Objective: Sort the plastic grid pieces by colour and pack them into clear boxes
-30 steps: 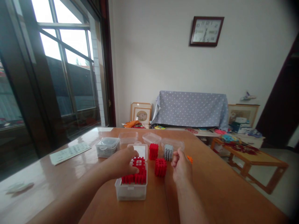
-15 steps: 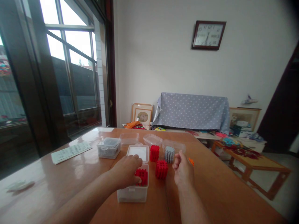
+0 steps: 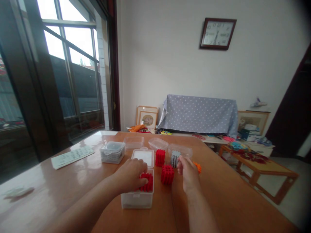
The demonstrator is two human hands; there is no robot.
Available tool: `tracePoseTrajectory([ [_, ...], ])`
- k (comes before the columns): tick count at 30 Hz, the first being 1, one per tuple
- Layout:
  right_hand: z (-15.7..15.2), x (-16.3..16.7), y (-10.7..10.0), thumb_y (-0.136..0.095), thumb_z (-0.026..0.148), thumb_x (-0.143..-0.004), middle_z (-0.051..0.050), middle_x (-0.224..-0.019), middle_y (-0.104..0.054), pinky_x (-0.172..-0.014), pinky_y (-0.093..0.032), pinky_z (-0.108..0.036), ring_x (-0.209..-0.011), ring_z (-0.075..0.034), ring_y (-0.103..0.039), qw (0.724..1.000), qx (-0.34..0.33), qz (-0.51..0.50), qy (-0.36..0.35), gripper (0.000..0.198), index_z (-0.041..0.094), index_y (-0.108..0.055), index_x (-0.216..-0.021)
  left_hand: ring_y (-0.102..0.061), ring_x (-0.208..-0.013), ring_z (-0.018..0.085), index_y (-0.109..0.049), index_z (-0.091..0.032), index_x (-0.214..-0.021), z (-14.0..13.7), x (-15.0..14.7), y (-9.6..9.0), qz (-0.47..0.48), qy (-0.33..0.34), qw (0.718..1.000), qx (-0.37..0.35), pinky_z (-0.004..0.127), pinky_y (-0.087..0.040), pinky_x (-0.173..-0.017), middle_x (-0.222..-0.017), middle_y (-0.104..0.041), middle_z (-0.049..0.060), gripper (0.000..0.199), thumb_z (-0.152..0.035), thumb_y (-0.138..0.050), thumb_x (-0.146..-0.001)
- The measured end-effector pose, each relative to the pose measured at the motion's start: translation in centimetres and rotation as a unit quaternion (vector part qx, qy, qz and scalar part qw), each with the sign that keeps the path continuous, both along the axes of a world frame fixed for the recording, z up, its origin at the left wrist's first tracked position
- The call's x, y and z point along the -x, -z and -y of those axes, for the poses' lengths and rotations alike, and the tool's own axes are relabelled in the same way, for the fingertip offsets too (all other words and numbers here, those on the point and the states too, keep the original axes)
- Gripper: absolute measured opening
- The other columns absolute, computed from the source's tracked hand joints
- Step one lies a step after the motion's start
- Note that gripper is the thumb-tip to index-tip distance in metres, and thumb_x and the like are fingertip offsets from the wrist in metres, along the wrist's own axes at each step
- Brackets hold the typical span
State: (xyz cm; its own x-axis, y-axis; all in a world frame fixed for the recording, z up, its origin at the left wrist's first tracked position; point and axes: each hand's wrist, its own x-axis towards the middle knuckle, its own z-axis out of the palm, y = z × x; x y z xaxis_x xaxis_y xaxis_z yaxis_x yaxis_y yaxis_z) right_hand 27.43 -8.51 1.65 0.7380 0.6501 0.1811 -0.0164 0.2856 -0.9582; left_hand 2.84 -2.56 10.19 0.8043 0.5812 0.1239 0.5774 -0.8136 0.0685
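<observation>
My left hand (image 3: 132,174) reaches over the open clear plastic box (image 3: 137,201). Its fingers and thumb are closed on a red notched block (image 3: 147,183) at the top of the box. My right hand (image 3: 188,171) is closed, fingertips pressed together, right beside a grey block of stacked notched pieces (image 3: 175,158); whether anything small is in it I cannot make out. Between the hands stands a red block (image 3: 167,174), with another red block (image 3: 160,158) behind it. Orange pieces (image 3: 197,167) lie partly hidden behind my right hand.
The box's open lid (image 3: 143,158) lies behind it. A closed clear box (image 3: 112,152) and a paper booklet (image 3: 72,156) are to the left. Several clear trays, one a clear tray (image 3: 158,143), line the back of the wooden table (image 3: 199,210). A low bench (image 3: 262,165) stands at right.
My right hand has moved left, its fingertips now at the grey block, and more of the orange pieces shows. My left hand stays at the red block in the box. The view has tilted slightly.
</observation>
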Motion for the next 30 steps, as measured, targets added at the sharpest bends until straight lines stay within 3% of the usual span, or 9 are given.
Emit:
tracePoseTrajectory([
  [4, 0.4, 0.0, -0.2, -0.07, 0.034, -0.076, -0.002, -0.087, -0.074, -0.075, -0.05, -0.031, -0.082, -0.02, -0.065, 0.987, 0.053, 0.134, -0.065, 0.022, 0.022, -0.073, -0.094, -0.065, -0.086, 0.021, -0.069, -0.02, -0.093, -1.4, 1.1, 0.1, 0.153, -0.005, 0.987, 0.049, 0.031, -0.048, -0.076, -0.094, -0.071, 0.005, 0.018, -0.033, -0.058, -0.086],
  [7, 0.7, 0.0, -0.2, -0.071, 0.022, -0.067, -0.004, -0.11, -0.074, -0.098, -0.045, -0.039, -0.107, -0.026, -0.063, 0.964, 0.08, 0.227, -0.116, 0.034, 0.024, -0.076, -0.101, -0.064, -0.085, 0.019, -0.066, -0.019, -0.09, -2.6, 1.8, 0.8, 0.271, -0.017, 0.96, 0.068, 0.029, -0.048, -0.077, -0.089, -0.07, 0.004, 0.018, -0.033, -0.055, -0.09],
  [10, 0.9, -0.3, 0.2, -0.066, 0.015, -0.067, -0.006, -0.126, -0.069, -0.11, -0.038, -0.042, -0.121, -0.027, -0.058, 0.938, 0.109, 0.294, -0.147, 0.047, 0.024, -0.074, -0.112, -0.063, -0.08, 0.018, -0.065, -0.019, -0.088, -3.5, 2.4, 1.8, 0.338, -0.031, 0.937, 0.083, 0.028, -0.048, -0.076, -0.084, -0.068, 0.002, 0.021, -0.036, -0.054, -0.092],
  [14, 1.1, -0.8, 1.0, -0.057, 0.013, -0.072, -0.009, -0.142, -0.06, -0.116, -0.033, -0.043, -0.134, -0.025, -0.051, 0.891, 0.17, 0.389, -0.16, 0.062, 0.022, -0.063, -0.133, -0.063, -0.08, 0.018, -0.064, -0.02, -0.084, -4.0, 3.2, 3.2, 0.375, -0.051, 0.922, 0.087, 0.028, -0.049, -0.074, -0.081, -0.066, 0.002, 0.025, -0.039, -0.051, -0.094],
  [16, 1.1, -0.9, 1.2, -0.056, 0.014, -0.075, -0.009, -0.144, -0.058, -0.117, -0.032, -0.043, -0.136, -0.025, -0.049, 0.881, 0.182, 0.405, -0.163, 0.063, 0.021, -0.06, -0.137, -0.063, -0.082, 0.019, -0.064, -0.02, -0.083, -4.3, 3.6, 4.0, 0.387, -0.055, 0.917, 0.076, 0.029, -0.049, -0.076, -0.08, -0.065, 0.002, 0.027, -0.04, -0.049, -0.095],
  [22, 0.9, -0.8, 1.3, -0.057, 0.017, -0.079, -0.01, -0.143, -0.059, -0.116, -0.034, -0.044, -0.136, -0.026, -0.051, 0.885, 0.196, 0.387, -0.167, 0.061, 0.022, -0.058, -0.14, -0.062, -0.085, 0.02, -0.064, -0.021, -0.083, -5.2, 4.5, 6.0, 0.397, -0.049, 0.915, 0.061, 0.031, -0.048, -0.082, -0.084, -0.066, 0.003, 0.027, -0.04, -0.049, -0.097],
  [30, 0.6, -1.2, 2.0, -0.06, 0.022, -0.082, -0.009, -0.143, -0.06, -0.116, -0.035, -0.044, -0.136, -0.025, -0.052, 0.899, 0.187, 0.36, -0.164, 0.056, 0.023, -0.059, -0.138, -0.062, -0.088, 0.02, -0.064, -0.021, -0.084, -5.3, 5.0, 6.1, 0.4, -0.042, 0.914, 0.051, 0.031, -0.045, -0.084, -0.087, -0.067, 0.002, 0.024, -0.037, -0.051, -0.098],
])
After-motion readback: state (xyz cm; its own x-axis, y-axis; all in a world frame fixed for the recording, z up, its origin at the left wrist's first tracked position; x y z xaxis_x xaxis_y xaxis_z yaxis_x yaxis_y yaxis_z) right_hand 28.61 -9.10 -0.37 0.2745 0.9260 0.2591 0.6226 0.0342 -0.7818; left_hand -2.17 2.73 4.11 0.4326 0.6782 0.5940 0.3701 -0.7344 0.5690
